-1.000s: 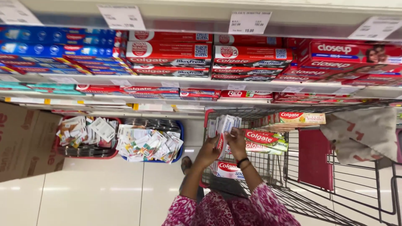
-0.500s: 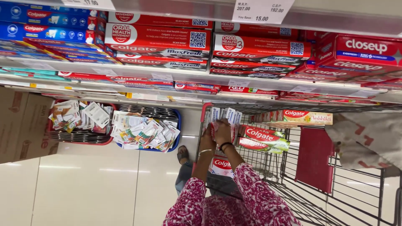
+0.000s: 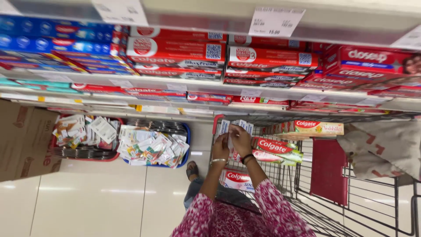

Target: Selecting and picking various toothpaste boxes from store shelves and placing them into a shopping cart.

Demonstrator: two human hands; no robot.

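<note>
My left hand, with a bangle on the wrist, and my right hand, with a dark band on the wrist, are close together over the near end of a wire shopping cart. Both grip a small bunch of white flat packets, fanned out above my fingers. Below them in the cart lie red-and-white toothpaste boxes and another red-and-white box. My sleeves are pink with a floral print.
Store shelves ahead carry red and blue toothpaste boxes with price tags above. On the floor stand a red basket and a blue basket, both full of small packets. A brown carton is at left. Patterned cloth hangs on the cart.
My hands have drawn closer together and risen slightly with the white packets. The view has shifted a little along the shelf.
</note>
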